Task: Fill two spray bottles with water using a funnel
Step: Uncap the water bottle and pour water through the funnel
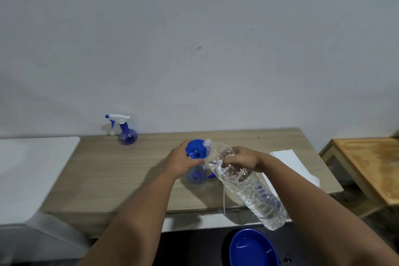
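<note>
A blue plastic funnel (pixel 195 148), a wide cone with a short spout, sits upright in the neck of a round-bellied spray bottle (pixel 197 175) of translucent blue plastic, near the middle of a long table (pixel 121 170) with a pale wood-grain top. The left hand (pixel 183 163) is curled around the funnel's left rim and the bottle neck below it, thumb and fingers closed on them.

The right hand (pixel 240 161) grips a large clear water bottle (pixel 241 179) of thin, ribbed, crinkled plastic, closed around its upper body near the shoulder. The bottle lies tilted, its long axis running from the base at lower right, out past the table's near edge, up to the open mouth at upper left. The mouth rests at the funnel's right rim, pointing into the cone. Water fills much of the lower body; whether any is flowing into the funnel is hard to tell through the glare.

A second spray bottle (pixel 127 134), the same globe shape in blue, stands upright at the back left of the table against the grey wall, its white trigger head with blue nozzle pointing left. A white sheet of paper (pixel 293 164) lies flat to the right of the hands. Below the table's near edge, a glossy blue basin (pixel 252 248) holds a little water. A white surface (pixel 32 168) adjoins on the left and a varnished wooden side table (pixel 371 168) stands to the right.
</note>
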Available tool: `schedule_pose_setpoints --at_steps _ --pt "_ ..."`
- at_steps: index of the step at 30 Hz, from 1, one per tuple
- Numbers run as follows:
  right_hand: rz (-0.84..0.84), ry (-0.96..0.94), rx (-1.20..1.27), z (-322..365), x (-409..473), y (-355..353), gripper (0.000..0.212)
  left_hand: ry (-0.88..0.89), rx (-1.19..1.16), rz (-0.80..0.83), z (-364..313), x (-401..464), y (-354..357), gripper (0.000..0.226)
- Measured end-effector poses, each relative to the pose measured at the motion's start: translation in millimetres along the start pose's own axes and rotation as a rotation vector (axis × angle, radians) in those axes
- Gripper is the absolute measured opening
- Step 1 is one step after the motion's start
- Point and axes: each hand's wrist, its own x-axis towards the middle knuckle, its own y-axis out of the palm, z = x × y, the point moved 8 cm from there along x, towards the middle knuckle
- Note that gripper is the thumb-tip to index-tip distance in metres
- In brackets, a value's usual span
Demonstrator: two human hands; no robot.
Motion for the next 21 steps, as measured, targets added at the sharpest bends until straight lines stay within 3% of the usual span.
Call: schedule_pose_setpoints --at_steps 6,15,21 --pt "0.041 0.045 -0.023 4.3 -2.1 0.2 0.009 0.003 0.020 -0.004 0.7 -1.1 -0.3 0.061" --pt "0.038 0.102 -0.036 0.9 -1.5 -0.3 0.040 0.003 0.041 -0.012 2.4 -1.2 2.8 0.062" --pt "0.056 0.118 -0.067 1.5 -2.1 0.2 0.026 0.002 0.065 -0.004 3.7 0.7 4.1 0.065"
